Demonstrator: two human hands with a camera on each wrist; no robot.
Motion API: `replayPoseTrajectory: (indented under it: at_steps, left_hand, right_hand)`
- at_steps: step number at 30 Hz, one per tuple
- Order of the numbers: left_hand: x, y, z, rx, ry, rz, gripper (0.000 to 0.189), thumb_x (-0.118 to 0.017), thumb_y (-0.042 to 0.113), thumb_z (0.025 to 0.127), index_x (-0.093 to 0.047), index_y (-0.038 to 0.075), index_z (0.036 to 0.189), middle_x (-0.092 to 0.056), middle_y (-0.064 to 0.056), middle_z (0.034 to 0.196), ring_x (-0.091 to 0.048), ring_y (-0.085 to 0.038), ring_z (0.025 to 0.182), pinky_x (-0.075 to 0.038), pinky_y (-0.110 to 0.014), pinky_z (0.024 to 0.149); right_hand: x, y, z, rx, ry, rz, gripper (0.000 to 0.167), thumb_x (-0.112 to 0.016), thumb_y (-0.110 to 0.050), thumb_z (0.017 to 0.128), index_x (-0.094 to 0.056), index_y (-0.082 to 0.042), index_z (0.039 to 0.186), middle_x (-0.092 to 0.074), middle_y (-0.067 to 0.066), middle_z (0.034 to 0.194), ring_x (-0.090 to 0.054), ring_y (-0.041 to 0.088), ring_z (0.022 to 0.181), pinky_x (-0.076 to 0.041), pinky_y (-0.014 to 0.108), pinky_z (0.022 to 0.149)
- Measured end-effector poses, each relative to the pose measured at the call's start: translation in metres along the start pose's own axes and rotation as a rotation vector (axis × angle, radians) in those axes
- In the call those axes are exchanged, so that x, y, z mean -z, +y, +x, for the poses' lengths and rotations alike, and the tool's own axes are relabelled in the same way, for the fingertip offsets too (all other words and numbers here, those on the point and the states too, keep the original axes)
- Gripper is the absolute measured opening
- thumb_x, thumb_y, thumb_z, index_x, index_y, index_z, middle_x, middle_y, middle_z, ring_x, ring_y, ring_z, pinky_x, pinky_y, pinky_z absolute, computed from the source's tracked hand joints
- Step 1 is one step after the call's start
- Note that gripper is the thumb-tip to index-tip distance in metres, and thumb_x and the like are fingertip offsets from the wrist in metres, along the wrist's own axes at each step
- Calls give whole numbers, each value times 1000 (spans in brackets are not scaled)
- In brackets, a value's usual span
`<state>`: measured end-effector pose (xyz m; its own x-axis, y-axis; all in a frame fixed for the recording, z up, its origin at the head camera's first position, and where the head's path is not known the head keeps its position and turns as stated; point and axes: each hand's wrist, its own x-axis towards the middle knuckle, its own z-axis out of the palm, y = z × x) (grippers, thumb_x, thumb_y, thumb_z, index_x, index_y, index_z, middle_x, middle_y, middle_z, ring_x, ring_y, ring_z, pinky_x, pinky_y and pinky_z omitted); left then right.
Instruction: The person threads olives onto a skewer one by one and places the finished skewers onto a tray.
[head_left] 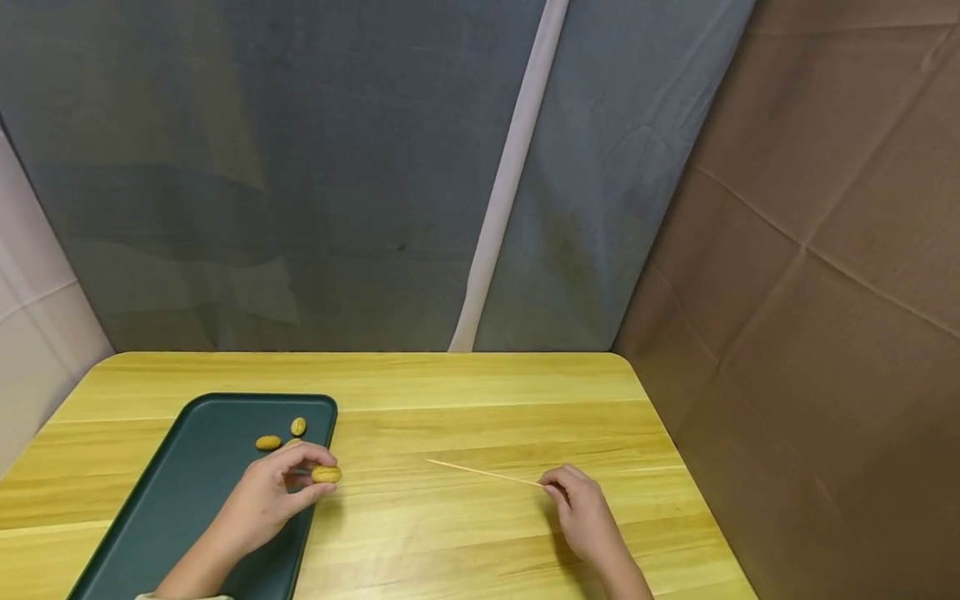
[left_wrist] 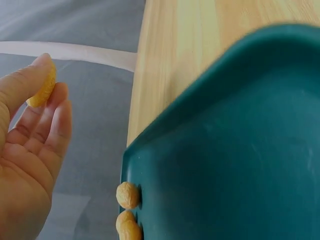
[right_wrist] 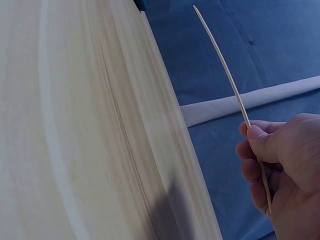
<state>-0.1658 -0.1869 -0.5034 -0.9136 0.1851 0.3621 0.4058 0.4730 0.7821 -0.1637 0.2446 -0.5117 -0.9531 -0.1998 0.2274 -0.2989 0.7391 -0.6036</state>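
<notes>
Between thumb and fingertips, my left hand point(head_left: 258, 500) pinches a wrinkled, yellow-brown oval piece point(head_left: 326, 474), which looks like a nut in its shell. It is held at the right rim of the dark green tray point(head_left: 191, 467). In the left wrist view the held piece point(left_wrist: 46, 91) shows its rough skin. Similar oval pieces point(head_left: 267, 442) lie on the tray behind that hand, one partly hidden by it. On the right, my right hand point(head_left: 588, 517) holds a thin wooden skewer point(head_left: 483, 473) near its rear end. The skewer's pointed tip faces left, toward the other hand.
The tray rests on the left part of a yellow wood-grain table point(head_left: 450, 392). Beyond the table's far edge hangs a grey cloth point(head_left: 337, 208) with a pale strip point(head_left: 510, 167). A brown cloth point(head_left: 825, 333) stands along the right side.
</notes>
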Motion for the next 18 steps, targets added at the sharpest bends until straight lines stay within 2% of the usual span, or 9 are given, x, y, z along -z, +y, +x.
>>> replayPoseTrajectory:
  at_steps: [5, 10, 18]
  left_hand:
    - [-3, 3, 3, 11, -6, -10, 29, -84, 2, 80, -70, 15, 103, -67, 5, 99, -58, -2, 87, -58, -23, 70]
    - [-6, 7, 6, 26, -40, -30, 27, -84, 4, 82, -70, 12, 104, -66, 5, 99, -57, -3, 86, -57, -23, 69]
    - [-14, 10, 8, 48, -87, -78, 28, -83, 1, 81, -70, 12, 103, -67, 5, 99, -63, -5, 87, -59, -27, 70]
  right_hand:
    - [-1, -2, 1, 11, 3, -5, 10, -64, -5, 98, -71, -10, 102, -68, -2, 100, -66, 14, 92, -57, 24, 76]
    - [-3, -4, 3, 51, 5, -6, 10, -65, -3, 97, -72, -8, 101, -69, 0, 97, -65, 11, 88, -57, 24, 75]
    - [-6, -9, 5, 119, 26, -1, 11, -66, 1, 95, -72, -8, 99, -68, 0, 94, -63, 11, 83, -55, 23, 71]
